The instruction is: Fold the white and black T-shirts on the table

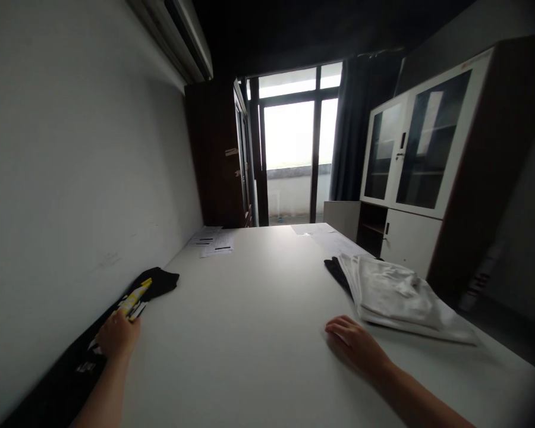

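Observation:
My left hand (118,334) is at the left edge of the table, its fingers closed on a black garment (160,280) with a yellow and white pattern that looks like a print. The garment lies stretched along the wall side, partly hidden under my hand and forearm. Over on the right, my right hand (350,339) rests on the white tabletop (241,333), fingers loosely bent and holding nothing. Just beyond it is a pile of folded white clothes (392,291), apart from my fingers. A black piece of cloth (336,273) sticks out from the pile's left side.
Printed papers (216,244) lie at the far left of the table, and more sheets (330,239) at the far right. A wall (84,148) borders the left side. Cabinets with glass doors (432,142) stand at the right; a dark cabinet (214,154) stands at the back left.

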The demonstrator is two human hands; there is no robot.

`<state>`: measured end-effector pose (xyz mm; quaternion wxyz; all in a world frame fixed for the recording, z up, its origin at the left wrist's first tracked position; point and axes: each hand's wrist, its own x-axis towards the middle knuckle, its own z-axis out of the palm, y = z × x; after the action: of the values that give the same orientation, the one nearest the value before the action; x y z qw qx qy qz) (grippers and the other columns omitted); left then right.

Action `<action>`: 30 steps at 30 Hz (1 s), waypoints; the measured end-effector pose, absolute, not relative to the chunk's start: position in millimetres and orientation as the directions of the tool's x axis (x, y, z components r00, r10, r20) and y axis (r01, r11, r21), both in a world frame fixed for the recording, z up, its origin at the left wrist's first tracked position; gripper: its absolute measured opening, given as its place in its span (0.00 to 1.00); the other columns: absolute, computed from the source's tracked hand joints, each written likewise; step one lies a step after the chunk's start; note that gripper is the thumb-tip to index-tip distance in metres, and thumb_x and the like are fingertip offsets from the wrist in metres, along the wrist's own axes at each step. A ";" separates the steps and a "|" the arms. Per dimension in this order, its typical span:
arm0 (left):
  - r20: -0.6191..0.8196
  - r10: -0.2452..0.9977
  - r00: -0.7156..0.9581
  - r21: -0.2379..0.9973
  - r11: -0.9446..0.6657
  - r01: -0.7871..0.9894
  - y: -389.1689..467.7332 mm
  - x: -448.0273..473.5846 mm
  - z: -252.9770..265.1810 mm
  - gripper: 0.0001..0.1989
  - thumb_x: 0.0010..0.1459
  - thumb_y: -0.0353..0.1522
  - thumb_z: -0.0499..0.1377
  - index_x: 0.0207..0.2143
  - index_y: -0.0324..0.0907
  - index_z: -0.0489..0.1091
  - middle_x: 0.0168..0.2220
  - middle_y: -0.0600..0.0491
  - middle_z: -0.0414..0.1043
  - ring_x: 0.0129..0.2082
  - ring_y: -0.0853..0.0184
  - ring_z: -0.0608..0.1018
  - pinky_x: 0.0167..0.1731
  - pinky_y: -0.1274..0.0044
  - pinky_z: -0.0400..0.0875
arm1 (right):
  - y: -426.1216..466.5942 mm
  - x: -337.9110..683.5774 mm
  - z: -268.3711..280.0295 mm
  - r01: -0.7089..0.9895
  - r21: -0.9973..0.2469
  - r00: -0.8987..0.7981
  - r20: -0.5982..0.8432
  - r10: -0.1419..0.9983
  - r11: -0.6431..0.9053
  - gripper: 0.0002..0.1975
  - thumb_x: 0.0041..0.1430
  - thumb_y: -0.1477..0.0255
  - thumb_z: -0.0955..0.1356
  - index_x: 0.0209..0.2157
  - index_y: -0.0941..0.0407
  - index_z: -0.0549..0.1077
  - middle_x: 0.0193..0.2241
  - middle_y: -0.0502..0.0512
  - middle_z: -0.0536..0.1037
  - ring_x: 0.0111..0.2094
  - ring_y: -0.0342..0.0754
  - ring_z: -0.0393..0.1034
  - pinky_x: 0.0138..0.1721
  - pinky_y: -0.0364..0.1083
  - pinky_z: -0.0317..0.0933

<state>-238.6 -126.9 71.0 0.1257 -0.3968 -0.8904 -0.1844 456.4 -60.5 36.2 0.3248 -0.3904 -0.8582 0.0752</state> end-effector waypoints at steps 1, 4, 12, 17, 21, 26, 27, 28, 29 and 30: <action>0.353 0.646 -0.677 0.187 0.660 0.728 -130.7 -247.9 67.2 0.21 0.63 0.41 0.50 0.51 0.38 0.70 0.51 0.32 0.72 0.53 0.39 0.72 0.45 0.57 0.67 | -61.2 456.0 36.1 0.621 -0.384 -0.484 0.497 0.720 0.683 0.12 0.69 0.67 0.64 0.39 0.46 0.81 0.40 0.57 0.81 0.44 0.55 0.75 0.46 0.54 0.72; 0.329 0.676 -0.660 0.044 0.687 0.726 -132.7 -271.9 56.0 0.18 0.65 0.40 0.47 0.48 0.40 0.70 0.48 0.36 0.74 0.48 0.45 0.77 0.41 0.63 0.69 | -66.9 450.9 38.6 0.622 -0.381 -0.488 0.495 0.719 0.684 0.12 0.69 0.68 0.63 0.38 0.47 0.80 0.39 0.57 0.81 0.43 0.54 0.75 0.45 0.52 0.71; 0.157 0.888 -0.432 0.223 0.394 0.892 -105.6 -280.8 90.7 0.11 0.61 0.39 0.52 0.38 0.42 0.68 0.41 0.45 0.76 0.42 0.51 0.80 0.40 0.68 0.70 | -68.0 417.3 44.0 0.582 -0.376 -0.560 0.458 0.690 0.721 0.15 0.71 0.68 0.62 0.36 0.50 0.79 0.38 0.57 0.80 0.42 0.51 0.74 0.45 0.49 0.69; -0.092 0.994 -0.057 0.836 0.108 0.538 -83.6 -189.1 136.8 0.17 0.55 0.46 0.61 0.37 0.42 0.69 0.35 0.53 0.76 0.39 0.58 0.79 0.38 0.72 0.73 | -45.9 366.1 41.5 0.506 -0.359 -0.658 0.426 0.620 0.784 0.13 0.70 0.69 0.63 0.37 0.52 0.80 0.38 0.57 0.80 0.42 0.50 0.73 0.46 0.48 0.67; -0.089 0.967 0.239 0.969 0.029 0.243 -61.6 -89.6 143.4 0.19 0.54 0.45 0.66 0.39 0.42 0.70 0.35 0.52 0.76 0.34 0.63 0.79 0.37 0.73 0.75 | -11.1 300.4 34.5 0.460 -0.407 -0.650 0.451 0.612 0.789 0.11 0.67 0.70 0.65 0.38 0.52 0.81 0.39 0.56 0.80 0.43 0.51 0.72 0.47 0.48 0.66; 0.001 0.895 0.446 0.902 -0.192 0.385 -18.8 3.5 107.3 0.16 0.64 0.41 0.59 0.50 0.43 0.74 0.45 0.46 0.78 0.43 0.62 0.80 0.44 0.72 0.74 | 37.4 262.1 25.9 0.527 -0.516 -0.510 0.444 0.736 0.676 0.14 0.70 0.68 0.63 0.39 0.52 0.81 0.41 0.55 0.81 0.44 0.51 0.72 0.50 0.49 0.63; 0.036 0.930 0.366 0.827 -0.234 0.511 -10.7 14.1 97.5 0.14 0.65 0.39 0.57 0.48 0.43 0.75 0.44 0.46 0.79 0.43 0.62 0.80 0.45 0.71 0.74 | 42.9 264.5 24.5 0.541 -0.530 -0.492 0.431 0.756 0.653 0.15 0.71 0.68 0.62 0.39 0.52 0.81 0.41 0.54 0.81 0.44 0.50 0.72 0.50 0.49 0.63; 0.087 0.958 0.272 0.747 -0.244 0.618 -4.2 22.2 87.9 0.13 0.65 0.37 0.56 0.46 0.42 0.76 0.44 0.46 0.79 0.44 0.61 0.80 0.46 0.70 0.73 | 46.4 268.9 23.2 0.554 -0.536 -0.475 0.424 0.771 0.637 0.17 0.72 0.68 0.61 0.38 0.52 0.81 0.40 0.54 0.81 0.43 0.49 0.72 0.49 0.48 0.62; 0.141 0.973 0.185 0.688 -0.230 0.689 0.6 28.1 78.8 0.12 0.65 0.35 0.55 0.46 0.41 0.76 0.45 0.44 0.78 0.46 0.60 0.79 0.48 0.69 0.72 | 47.9 274.0 22.1 0.568 -0.536 -0.460 0.423 0.780 0.625 0.19 0.72 0.67 0.59 0.37 0.52 0.81 0.39 0.54 0.81 0.42 0.49 0.72 0.49 0.48 0.62; 0.188 0.976 0.111 0.650 -0.208 0.731 3.6 32.2 70.6 0.13 0.65 0.33 0.55 0.47 0.40 0.75 0.46 0.42 0.77 0.49 0.57 0.77 0.52 0.66 0.70 | 47.8 279.0 21.2 0.580 -0.526 -0.452 0.427 0.783 0.622 0.20 0.73 0.67 0.59 0.36 0.53 0.80 0.37 0.54 0.81 0.42 0.49 0.71 0.48 0.47 0.62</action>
<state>32.2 3.6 70.6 -0.2041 -0.7169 -0.5951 -0.3003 279.0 47.8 21.2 0.3296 -0.4067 -0.8380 0.1540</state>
